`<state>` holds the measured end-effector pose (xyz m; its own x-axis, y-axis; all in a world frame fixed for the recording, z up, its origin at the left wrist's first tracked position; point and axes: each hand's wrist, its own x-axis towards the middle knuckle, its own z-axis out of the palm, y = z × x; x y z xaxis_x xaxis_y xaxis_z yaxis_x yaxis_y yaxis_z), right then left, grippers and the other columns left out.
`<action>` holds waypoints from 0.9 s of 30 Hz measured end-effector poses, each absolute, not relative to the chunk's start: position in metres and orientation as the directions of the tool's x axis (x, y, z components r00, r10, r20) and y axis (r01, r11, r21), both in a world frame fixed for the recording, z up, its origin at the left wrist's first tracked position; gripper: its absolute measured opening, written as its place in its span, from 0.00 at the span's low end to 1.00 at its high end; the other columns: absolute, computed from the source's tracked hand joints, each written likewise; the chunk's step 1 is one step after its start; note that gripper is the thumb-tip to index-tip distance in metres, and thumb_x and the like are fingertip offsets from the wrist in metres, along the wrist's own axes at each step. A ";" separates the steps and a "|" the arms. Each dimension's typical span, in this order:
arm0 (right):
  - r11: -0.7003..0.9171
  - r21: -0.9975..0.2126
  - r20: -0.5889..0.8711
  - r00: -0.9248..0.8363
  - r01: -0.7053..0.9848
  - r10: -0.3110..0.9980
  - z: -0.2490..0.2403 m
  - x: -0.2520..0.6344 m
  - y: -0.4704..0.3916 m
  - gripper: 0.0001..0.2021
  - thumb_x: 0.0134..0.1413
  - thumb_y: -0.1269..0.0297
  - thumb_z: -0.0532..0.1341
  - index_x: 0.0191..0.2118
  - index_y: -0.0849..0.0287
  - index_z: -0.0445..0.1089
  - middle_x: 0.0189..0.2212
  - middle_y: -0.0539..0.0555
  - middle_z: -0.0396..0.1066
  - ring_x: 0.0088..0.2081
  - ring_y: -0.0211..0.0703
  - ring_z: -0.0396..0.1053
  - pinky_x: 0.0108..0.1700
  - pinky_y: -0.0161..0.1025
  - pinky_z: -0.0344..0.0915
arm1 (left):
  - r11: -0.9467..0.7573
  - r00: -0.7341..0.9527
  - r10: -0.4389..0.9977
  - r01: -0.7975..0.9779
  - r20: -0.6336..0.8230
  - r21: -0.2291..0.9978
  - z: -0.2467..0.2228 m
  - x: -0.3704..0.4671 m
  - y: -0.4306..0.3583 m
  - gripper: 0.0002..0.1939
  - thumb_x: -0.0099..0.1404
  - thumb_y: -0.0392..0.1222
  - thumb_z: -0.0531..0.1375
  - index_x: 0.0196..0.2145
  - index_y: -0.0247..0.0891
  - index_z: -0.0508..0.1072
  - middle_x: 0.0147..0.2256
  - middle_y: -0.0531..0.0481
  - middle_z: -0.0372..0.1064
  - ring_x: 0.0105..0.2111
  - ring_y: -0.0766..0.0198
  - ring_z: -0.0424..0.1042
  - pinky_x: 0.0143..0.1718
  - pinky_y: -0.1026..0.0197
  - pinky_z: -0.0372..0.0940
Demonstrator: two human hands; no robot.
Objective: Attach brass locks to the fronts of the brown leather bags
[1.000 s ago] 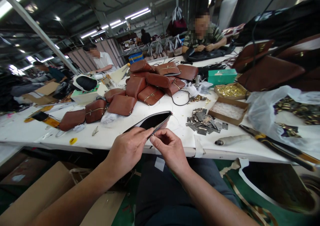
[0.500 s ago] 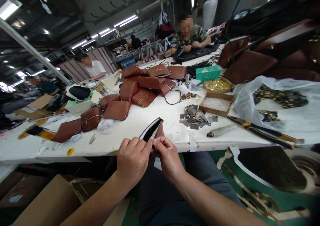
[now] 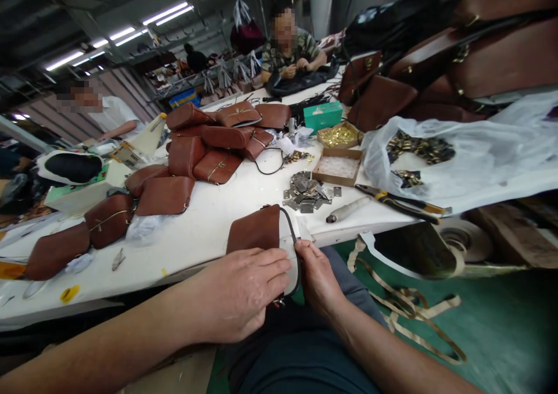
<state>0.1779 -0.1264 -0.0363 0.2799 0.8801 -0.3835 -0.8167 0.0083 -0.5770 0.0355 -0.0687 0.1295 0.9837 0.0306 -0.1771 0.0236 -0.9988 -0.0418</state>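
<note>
So rn I've got a brown bag (image 3: pixel 253 229) at the near edge of the desk (image 3: pixel 207 225). My R hand (image 3: pixel 319 275) is pinching the dark trim by its pale panel (image 3: pixel 286 237). L hand (image 3: pixel 248 289) lies across the bag w/ fingers close together on the pale bit, can't tell if the thumb's gripping. Metal plates (image 3: pixel 307 192) near it, pliers (image 3: pixel 399 202) further R, other brown bags (image 3: pixel 224 137) heaped farther back.

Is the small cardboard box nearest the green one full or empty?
Not empty: gold-coloured pieces lie spread inside the cardboard box; how deep, I can't tell.
</note>
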 end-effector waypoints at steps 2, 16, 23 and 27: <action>0.010 -0.580 -0.398 0.295 -0.815 0.869 -0.038 0.182 -0.127 0.13 0.49 0.56 0.73 0.32 0.57 0.72 0.27 0.46 0.68 0.29 0.39 0.62 0.32 0.35 0.60 | -0.988 0.981 -0.080 -0.101 -0.175 -0.116 0.120 0.048 -0.054 0.10 0.74 0.38 0.57 0.51 0.36 0.73 0.56 0.44 0.73 0.59 0.54 0.67 0.53 0.51 0.63; 0.000 -0.628 -0.413 0.333 -0.778 0.847 -0.081 0.179 -0.110 0.15 0.49 0.53 0.73 0.32 0.56 0.72 0.28 0.47 0.72 0.30 0.39 0.65 0.34 0.36 0.62 | -0.954 0.942 -0.228 -0.266 -0.246 -0.136 0.049 0.082 0.016 0.01 0.71 0.35 0.64 0.40 0.38 0.75 0.44 0.47 0.76 0.40 0.56 0.69 0.31 0.53 0.57; -0.029 -0.741 -0.408 0.415 -0.671 0.813 -0.090 0.173 -0.112 0.13 0.57 0.51 0.69 0.37 0.56 0.74 0.32 0.49 0.74 0.33 0.42 0.67 0.38 0.38 0.64 | -0.952 0.955 -0.271 -0.284 -0.123 -0.111 0.020 0.070 0.035 0.02 0.71 0.34 0.61 0.39 0.38 0.73 0.40 0.46 0.73 0.38 0.54 0.68 0.28 0.54 0.57; -0.098 -0.800 -0.440 0.468 -0.593 0.766 -0.089 0.166 -0.112 0.15 0.59 0.48 0.67 0.40 0.55 0.73 0.31 0.50 0.73 0.30 0.41 0.65 0.32 0.37 0.63 | -0.983 0.991 -0.122 -0.129 -0.061 -0.128 0.013 0.043 0.030 0.03 0.73 0.36 0.59 0.39 0.38 0.73 0.43 0.46 0.75 0.39 0.53 0.69 0.31 0.53 0.62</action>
<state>0.1664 -0.1121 -0.0894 0.4679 0.7663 -0.4403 -0.5926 -0.0975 -0.7995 0.0434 0.0298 0.0128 0.9906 -0.1222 -0.0610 -0.1291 -0.9834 -0.1275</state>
